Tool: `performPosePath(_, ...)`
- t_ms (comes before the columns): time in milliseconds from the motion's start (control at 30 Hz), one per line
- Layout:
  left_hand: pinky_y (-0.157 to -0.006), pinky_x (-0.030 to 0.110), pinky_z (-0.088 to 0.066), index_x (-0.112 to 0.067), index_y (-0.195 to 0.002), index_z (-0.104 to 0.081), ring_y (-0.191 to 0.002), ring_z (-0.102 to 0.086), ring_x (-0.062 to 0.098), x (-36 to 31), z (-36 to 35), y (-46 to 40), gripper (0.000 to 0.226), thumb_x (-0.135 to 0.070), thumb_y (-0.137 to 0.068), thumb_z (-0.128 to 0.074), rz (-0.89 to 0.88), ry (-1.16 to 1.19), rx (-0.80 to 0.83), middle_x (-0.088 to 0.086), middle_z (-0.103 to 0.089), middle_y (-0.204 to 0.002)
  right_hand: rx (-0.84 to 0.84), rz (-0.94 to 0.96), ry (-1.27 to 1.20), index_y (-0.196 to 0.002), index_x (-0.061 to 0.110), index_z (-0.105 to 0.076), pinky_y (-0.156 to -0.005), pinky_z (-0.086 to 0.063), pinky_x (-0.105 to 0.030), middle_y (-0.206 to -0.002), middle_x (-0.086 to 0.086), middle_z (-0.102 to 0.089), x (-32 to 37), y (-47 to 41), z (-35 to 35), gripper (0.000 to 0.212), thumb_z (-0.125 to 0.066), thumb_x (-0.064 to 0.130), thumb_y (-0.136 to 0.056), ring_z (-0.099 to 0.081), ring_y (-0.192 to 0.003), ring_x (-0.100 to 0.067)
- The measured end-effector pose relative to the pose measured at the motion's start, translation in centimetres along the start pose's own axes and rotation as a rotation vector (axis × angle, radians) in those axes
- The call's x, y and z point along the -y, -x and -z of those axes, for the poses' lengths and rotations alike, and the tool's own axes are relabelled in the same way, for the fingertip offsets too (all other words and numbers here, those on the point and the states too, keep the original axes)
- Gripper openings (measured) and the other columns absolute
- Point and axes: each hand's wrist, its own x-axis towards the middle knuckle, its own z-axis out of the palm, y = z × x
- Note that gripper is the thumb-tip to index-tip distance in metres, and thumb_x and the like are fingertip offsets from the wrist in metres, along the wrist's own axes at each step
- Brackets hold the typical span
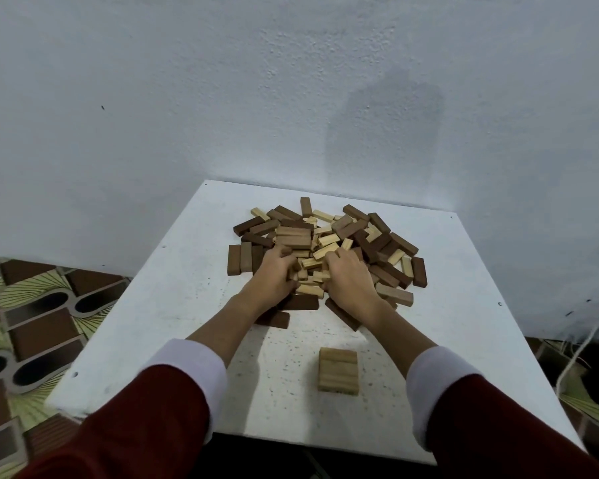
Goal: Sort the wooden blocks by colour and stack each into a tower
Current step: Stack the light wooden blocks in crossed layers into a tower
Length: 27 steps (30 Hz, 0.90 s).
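head view: white table (159, 305) against a pale wall (187, 98), big mixed pile of wooden blocks (325, 250) toward the far middle of the top, dark brown, mid brown and pale ones jumbled together, many overlapping so lower ones are mostly hidden. both hands are in the near side of the pile. left hand (274, 274) has fingers curled down into the pale blocks, fingertips buried, can't tell exactly which block it holds. right hand (348, 278) lies palm down with fingers bent over the pale blocks just beside the left hand, tips also hidden among the pieces, grip unclear. small pale blocks (310, 271) sit between the two hands. a dark brown block (274, 319) lies partly under the left wrist, another dark one (343, 314) partly under the right wrist. near the front edge, well apart from the pile, a short stack of pale blocks (338, 375) stands on the table, layers hard to count from above. dark red sleeves (135, 420) with white cuffs (194, 368) cut off at the bottom edge. patterned floor tiles (32, 323) at left, a cord (581, 350) at right, partly out of frame.
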Motion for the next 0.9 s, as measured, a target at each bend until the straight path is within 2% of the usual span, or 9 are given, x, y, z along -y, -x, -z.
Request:
performPosePath(100,-0.09,0.023,-0.034,-0.001,-0.103,-0.063,-0.117,-0.043,0.029,0.0,0.3,-0.4,0.031,-0.007,-0.075,-0.076,0.0,-0.015,0.016,0.014,-0.05,-0.121,-0.011,-0.003,-0.068,-0.111,0.004,-0.049,-0.086,-0.037,-0.032,-0.119,-0.014,-0.047,-0.1,0.3,-0.1,0.028,-0.059,0.004,-0.086,-0.041,-0.11,-0.028)
performPosePath(233,-0.097,0.03,-0.035,-0.007,-0.114,-0.057,-0.122,-0.036,0.026,-0.3,0.7,0.4,0.047,-0.017,-0.073,-0.079,0.041,-0.008,0.026,0.012,-0.044,-0.127,-0.059,-0.039,-0.184,-0.113,0.005,-0.048,-0.089,-0.035,-0.031,-0.121,-0.012,-0.043,0.3,0.9,0.3,0.028,-0.06,0.006,-0.087,-0.036,-0.111,-0.026)
performPosePath(367,-0.094,0.024,-0.034,-0.009,-0.122,-0.05,-0.117,-0.037,0.02,-0.9,1.4,2.9,0.063,-0.019,-0.069,-0.082,0.052,0.101,-0.08,0.006,-0.042,-0.121,-0.096,-0.105,-0.345,-0.109,0.007,-0.05,-0.09,-0.03,-0.029,-0.116,-0.007,-0.044,2.1,2.5,1.3,0.024,-0.06,0.017,-0.089,-0.034,-0.109,-0.022)
performPosePath(500,-0.079,0.014,-0.042,-0.014,-0.119,-0.049,-0.098,-0.05,0.013,-1.3,1.9,7.2,0.065,-0.011,-0.063,-0.082,0.02,0.329,-0.1,-0.001,-0.045,-0.11,0.007,-0.157,-0.579,-0.087,0.014,-0.046,-0.073,-0.032,-0.021,-0.096,-0.001,-0.044,4.6,4.6,2.3,0.017,-0.062,0.014,-0.086,-0.04,-0.094,-0.015)
performPosePath(567,-0.073,0.016,-0.046,-0.018,-0.118,-0.047,-0.089,-0.054,0.013,-0.8,1.9,9.7,0.067,-0.014,-0.062,-0.084,-0.005,0.359,-0.065,0.0,-0.05,-0.105,0.094,-0.207,-0.703,-0.075,0.014,-0.042,-0.058,-0.034,-0.014,-0.079,0.003,-0.044,6.1,5.8,2.6,0.022,-0.061,0.009,-0.084,-0.042,-0.073,-0.009)
performPosePath(633,-0.072,0.011,-0.042,-0.019,-0.119,-0.046,-0.089,-0.053,0.009,-0.2,1.8,11.7,0.071,-0.018,-0.06,-0.086,-0.009,0.313,-0.038,-0.002,-0.052,-0.105,0.167,-0.264,-0.798,-0.075,0.012,-0.044,-0.054,-0.035,-0.018,-0.072,0.003,-0.045,7.5,6.9,2.5,0.018,-0.06,0.007,-0.083,-0.041,-0.063,-0.007)
performPosePath(733,-0.076,0.008,-0.037,-0.019,-0.12,-0.049,-0.096,-0.05,0.008,1.0,1.7,13.8,0.07,-0.027,-0.06,-0.084,-0.024,0.265,-0.023,-0.004,-0.053,-0.108,0.246,-0.311,-0.776,-0.084,0.01,-0.049,-0.061,-0.041,-0.032,-0.08,-0.003,-0.053,9.3,8.2,1.4,0.014,-0.061,0.019,-0.085,-0.05,-0.07,-0.014)
performPosePath(833,-0.079,0.016,-0.038,-0.017,-0.114,-0.054,-0.095,-0.045,0.013,2.0,1.8,14.7,0.062,-0.041,-0.06,-0.073,-0.043,0.171,-0.028,-0.004,-0.053,-0.104,0.239,-0.351,-0.592,-0.089,0.011,-0.049,-0.065,-0.043,-0.036,-0.095,-0.008,-0.057,10.7,8.4,-0.4,0.02,-0.061,0.026,-0.084,-0.056,-0.087,-0.026)
performPosePath(900,-0.08,0.014,-0.035,-0.015,-0.11,-0.058,-0.093,-0.042,0.014,2.5,2.0,14.9,0.059,-0.047,-0.06,-0.064,-0.052,0.15,-0.033,-0.004,-0.053,-0.102,0.25,-0.351,-0.589,-0.102,0.006,-0.051,-0.074,-0.047,-0.038,-0.107,-0.012,-0.054,11.5,8.7,-1.3,0.028,-0.061,0.026,-0.085,-0.055,-0.096,-0.029)
